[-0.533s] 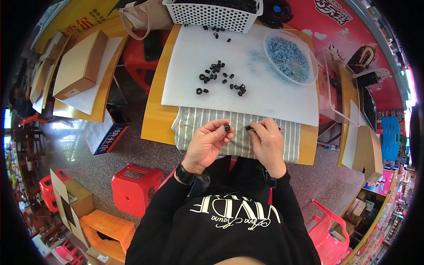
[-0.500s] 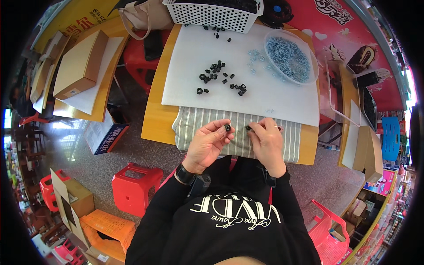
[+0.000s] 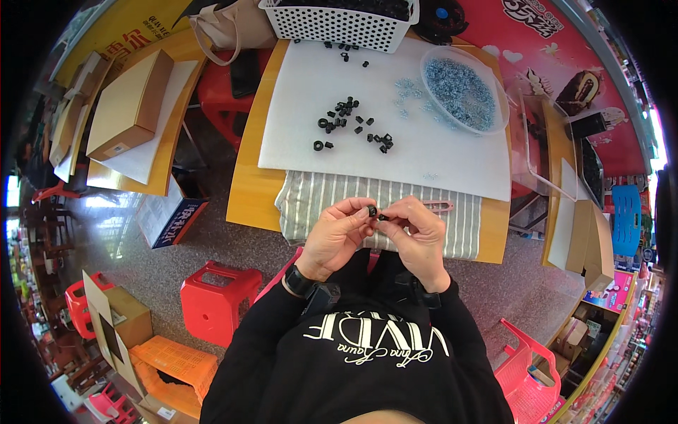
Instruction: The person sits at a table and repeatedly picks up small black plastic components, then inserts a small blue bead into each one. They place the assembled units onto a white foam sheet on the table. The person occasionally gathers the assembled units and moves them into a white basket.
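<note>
My left hand (image 3: 333, 242) pinches a small black round plastic part (image 3: 372, 210) between thumb and fingertips. Close against it, my right hand (image 3: 421, 237) grips another small black piece (image 3: 383, 217), partly hidden by the fingers. Both hands meet above a grey-and-white striped cloth (image 3: 311, 191) at the table's near edge. Beyond my right fingers a slim pink tool (image 3: 441, 205) lies on the cloth; its kind is unclear. Farther up, several loose black parts (image 3: 344, 109), some ring-shaped and some like short tubes, are scattered on a white foam sheet (image 3: 296, 92).
A round clear tub (image 3: 462, 95) of small pale-blue pieces stands at the right, with some spilled beside it. At the back is a white perforated basket (image 3: 339, 25) holding black parts. A red stool (image 3: 219, 304) stands on the floor at left.
My right hand has moved left with its small black piece, closing the gap to the part in my left hand. More of the pink tool now shows on the cloth.
</note>
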Demonstrator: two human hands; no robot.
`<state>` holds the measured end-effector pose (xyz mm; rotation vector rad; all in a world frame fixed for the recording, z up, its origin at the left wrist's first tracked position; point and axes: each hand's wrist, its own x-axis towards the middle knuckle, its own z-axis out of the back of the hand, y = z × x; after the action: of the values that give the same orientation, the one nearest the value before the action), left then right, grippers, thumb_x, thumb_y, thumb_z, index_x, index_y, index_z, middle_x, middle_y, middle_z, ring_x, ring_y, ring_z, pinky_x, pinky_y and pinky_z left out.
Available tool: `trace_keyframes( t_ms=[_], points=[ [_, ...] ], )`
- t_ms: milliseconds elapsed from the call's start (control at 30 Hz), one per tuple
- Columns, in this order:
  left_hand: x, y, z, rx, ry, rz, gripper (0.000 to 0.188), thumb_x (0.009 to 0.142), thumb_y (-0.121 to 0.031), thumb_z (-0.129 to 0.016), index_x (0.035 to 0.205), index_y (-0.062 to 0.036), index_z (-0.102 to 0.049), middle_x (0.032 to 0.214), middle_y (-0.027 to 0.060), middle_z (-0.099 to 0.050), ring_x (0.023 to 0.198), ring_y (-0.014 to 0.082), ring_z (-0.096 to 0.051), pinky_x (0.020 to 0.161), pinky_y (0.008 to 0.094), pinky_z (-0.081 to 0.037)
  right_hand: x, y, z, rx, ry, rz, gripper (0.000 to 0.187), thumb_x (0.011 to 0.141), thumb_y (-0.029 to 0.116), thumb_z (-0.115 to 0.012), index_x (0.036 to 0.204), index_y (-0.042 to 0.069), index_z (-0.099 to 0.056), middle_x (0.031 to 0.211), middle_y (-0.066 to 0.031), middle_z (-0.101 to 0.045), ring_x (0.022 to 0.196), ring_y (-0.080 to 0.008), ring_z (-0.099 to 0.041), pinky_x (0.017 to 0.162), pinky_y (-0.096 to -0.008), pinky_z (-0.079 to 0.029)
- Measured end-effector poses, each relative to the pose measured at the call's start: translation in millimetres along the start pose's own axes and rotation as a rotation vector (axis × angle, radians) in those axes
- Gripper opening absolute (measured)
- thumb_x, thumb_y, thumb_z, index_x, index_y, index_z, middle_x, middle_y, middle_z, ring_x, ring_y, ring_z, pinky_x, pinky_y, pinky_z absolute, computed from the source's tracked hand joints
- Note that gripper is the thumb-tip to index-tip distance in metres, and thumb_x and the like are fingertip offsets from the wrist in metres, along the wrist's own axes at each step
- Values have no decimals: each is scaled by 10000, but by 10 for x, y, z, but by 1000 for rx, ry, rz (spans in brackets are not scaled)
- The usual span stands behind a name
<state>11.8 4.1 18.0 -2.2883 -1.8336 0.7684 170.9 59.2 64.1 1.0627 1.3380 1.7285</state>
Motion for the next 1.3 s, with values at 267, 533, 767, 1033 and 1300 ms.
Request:
trace_keyframes(
  t_ms=[267, 533, 767, 1033, 1300],
  points=[
    [-21, 4, -44, 56, 17, -13, 204, 956, -60, -593, 1147, 2, -628, 995, 49, -657, 854, 109, -595, 767, 254, -494, -8, -62, -1, -56, 10, 41, 192, 743, -130, -693, 892, -12, -665, 829, -67, -623, 722, -122, -627, 601, -232, -506],
    [-11, 55, -21, 144, -3, -60, 209, 958, -67, -591, 1150, 10, -625, 1002, 56, -656, 843, 117, -601, 761, 254, -499, -14, -49, -29, -157, 10, 116, 180, 762, -129, -678, 906, -23, -651, 833, -86, -607, 701, -137, -628, 580, -246, -507],
    [-9, 47, -18, 125, -12, -53, 213, 951, -55, -597, 1150, 14, -629, 1000, 61, -666, 842, 124, -614, 758, 260, -509, 3, -27, 10, -176, 46, 127, 152, 788, -128, -652, 902, -29, -636, 823, -97, -603, 687, -159, -623, 591, -260, -500],
    [-20, 84, 6, 165, -27, -87, 210, 928, -30, -621, 1132, 7, -654, 980, 66, -677, 829, 127, -616, 748, 255, -512, 3, -81, 16, -174, 67, 139, 136, 782, -119, -662, 871, -30, -610, 784, -101, -614, 685, -192, -625, 595, -283, -491],
    [-21, 90, 34, 164, 38, -76, 185, 953, -28, -588, 1120, 1, -664, 986, 60, -678, 791, 102, -616, 698, 239, -527, -8, -179, 128, 107, 161, -123, 194, 807, -77, -687, 984, -8, -648, 805, -40, -628, 736, -102, -603, 642, -240, -480]
  ],
)
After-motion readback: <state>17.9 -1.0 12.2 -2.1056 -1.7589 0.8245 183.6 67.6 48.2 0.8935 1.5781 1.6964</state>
